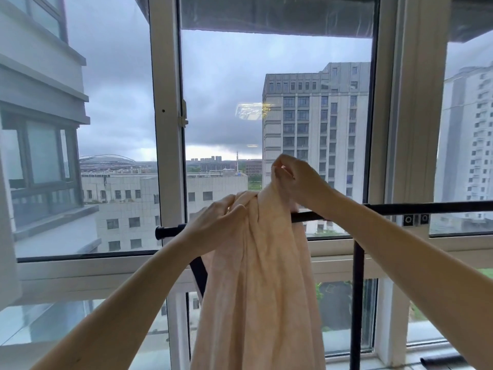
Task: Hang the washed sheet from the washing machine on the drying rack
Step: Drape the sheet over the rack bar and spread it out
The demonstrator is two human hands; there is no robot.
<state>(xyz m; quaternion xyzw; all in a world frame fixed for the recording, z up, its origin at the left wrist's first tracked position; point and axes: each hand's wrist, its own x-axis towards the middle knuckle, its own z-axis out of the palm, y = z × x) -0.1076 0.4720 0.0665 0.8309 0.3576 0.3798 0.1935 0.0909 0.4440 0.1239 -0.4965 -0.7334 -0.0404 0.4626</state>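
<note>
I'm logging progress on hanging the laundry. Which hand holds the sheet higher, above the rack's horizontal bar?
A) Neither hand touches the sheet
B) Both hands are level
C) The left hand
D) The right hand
D: the right hand pinches a bunch of the peach sheet up above the black bar, while the left hand grips the fabric lower, at about bar height.

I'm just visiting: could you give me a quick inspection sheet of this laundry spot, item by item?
Surface: nothing seen.
Job's things: peach sheet, bunched, hangs down across the black drying rack bar.
Clutter: dark tube at bottom right, unclear.
Hands: left hand grips the sheet at the bar; right hand pinches a fold above it.
Cables: nothing seen.
Surroundings: big window, grey buildings, cloudy sky.
</note>
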